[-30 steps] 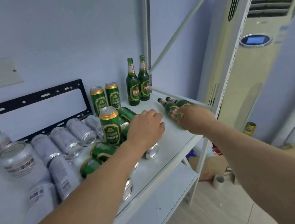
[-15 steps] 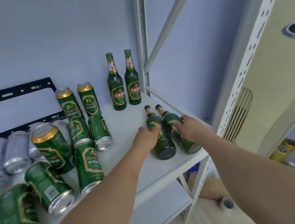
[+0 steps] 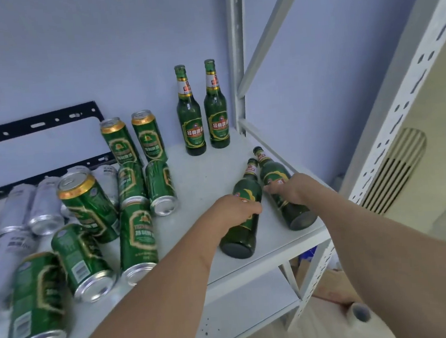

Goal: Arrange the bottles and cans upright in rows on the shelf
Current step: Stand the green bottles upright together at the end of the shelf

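Two green glass bottles lie side by side at the right front of the white shelf (image 3: 206, 175). My left hand (image 3: 233, 209) grips the nearer lying bottle (image 3: 241, 232) around its middle. My right hand (image 3: 296, 189) grips the other lying bottle (image 3: 296, 213). Two more green bottles (image 3: 202, 111) stand upright at the back, beside the shelf post. Left of them two green cans (image 3: 135, 136) stand upright, and a third upright can (image 3: 87, 205) stands further forward. Several green cans (image 3: 138, 235) lie on their sides around it.
Several silver cans (image 3: 31, 207) lie at the far left, blurred. A black metal bracket (image 3: 37, 125) hangs on the wall behind. The grey shelf post (image 3: 236, 59) and a diagonal brace rise at the back right. A lower shelf board (image 3: 242, 310) sits beneath; an air conditioner stands to the right.
My left hand left the cans and took hold of the nearer lying bottle. My right hand settled its grip on the other bottle. The view moved closer to the shelf.
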